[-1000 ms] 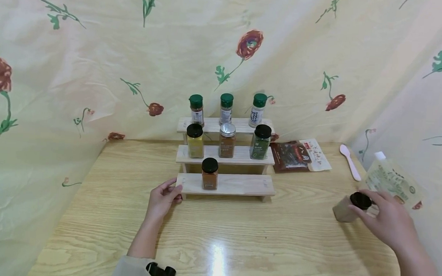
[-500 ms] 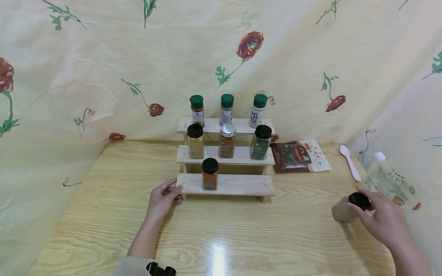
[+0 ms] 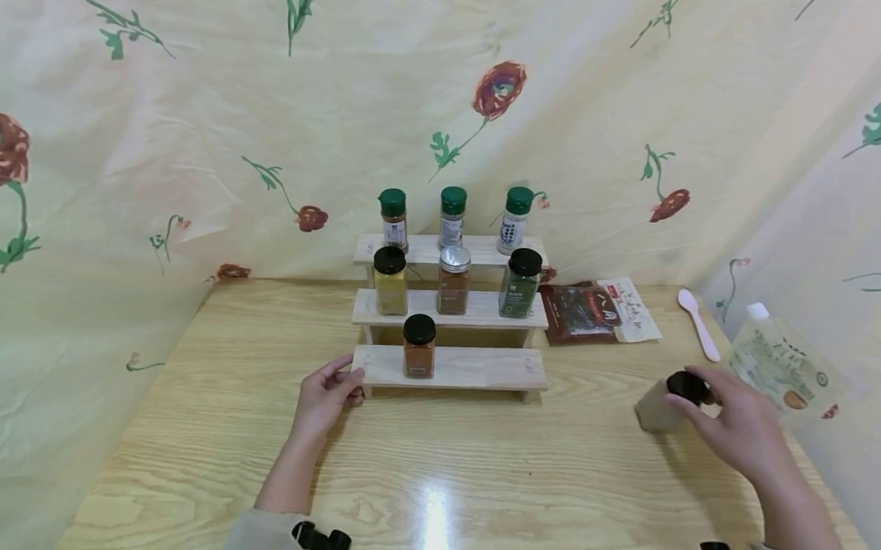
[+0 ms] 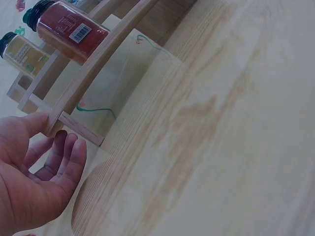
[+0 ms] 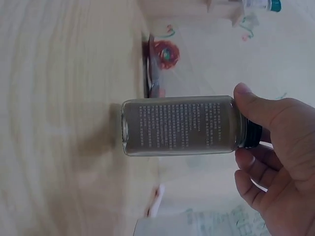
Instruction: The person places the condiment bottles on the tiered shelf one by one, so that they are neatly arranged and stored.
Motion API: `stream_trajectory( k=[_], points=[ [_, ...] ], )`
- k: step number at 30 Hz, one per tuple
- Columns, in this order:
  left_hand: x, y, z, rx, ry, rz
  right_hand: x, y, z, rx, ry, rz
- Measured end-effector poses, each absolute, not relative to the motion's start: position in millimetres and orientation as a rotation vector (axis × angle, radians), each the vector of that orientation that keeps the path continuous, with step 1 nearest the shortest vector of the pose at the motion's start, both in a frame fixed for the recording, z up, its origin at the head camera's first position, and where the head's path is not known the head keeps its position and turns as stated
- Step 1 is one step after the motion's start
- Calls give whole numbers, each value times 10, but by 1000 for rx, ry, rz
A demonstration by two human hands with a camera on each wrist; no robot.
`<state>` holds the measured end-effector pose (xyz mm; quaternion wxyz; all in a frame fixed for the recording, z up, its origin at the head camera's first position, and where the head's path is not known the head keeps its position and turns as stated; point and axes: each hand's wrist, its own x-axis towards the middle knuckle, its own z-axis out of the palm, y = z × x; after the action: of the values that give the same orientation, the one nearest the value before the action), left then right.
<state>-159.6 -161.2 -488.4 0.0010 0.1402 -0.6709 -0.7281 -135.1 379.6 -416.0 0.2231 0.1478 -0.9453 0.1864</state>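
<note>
Head view, right hand: the right hand (image 3: 732, 419) grasps the black cap of a grey spice jar (image 3: 656, 408) at about 3 o'clock on the table (image 3: 519, 487); the jar looks tilted, and contact with the wood cannot be told.
Head view, left hand: the left hand (image 3: 324, 395) rests at the left end of the lowest step of the wooden rack (image 3: 480, 368), thumb on its top edge.
Head view, open room: bare wood lies between the two hands and toward 6 o'clock; the lowest step is bare to the right of the red jar (image 3: 418, 346).
Head view, edges: a pouch (image 3: 783, 368), a pink spoon (image 3: 697, 322) and a dark packet (image 3: 596, 310) lie toward 2 o'clock, near the right table edge.
Left wrist view: the thumb (image 4: 32, 123) touches the end of the rack step (image 4: 93, 69); the other fingers are loosely curled and hold nothing.
Right wrist view: thumb and fingers pinch the cap (image 5: 251, 133); the glass body (image 5: 179, 125) is free of the hand, with bare table beyond its base.
</note>
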Motion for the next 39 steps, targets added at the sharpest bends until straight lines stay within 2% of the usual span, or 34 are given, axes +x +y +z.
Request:
stream_trajectory(
  k=[20, 39],
  points=[
    [-1596, -1612, -4884, 444, -2110, -2283, -1629, 3118, -3888, 567, -2497, 615],
    [-1599, -1615, -4892, 452, -2102, -2291, -1804, 2519, -3800, 619, -2408, 741]
  ],
)
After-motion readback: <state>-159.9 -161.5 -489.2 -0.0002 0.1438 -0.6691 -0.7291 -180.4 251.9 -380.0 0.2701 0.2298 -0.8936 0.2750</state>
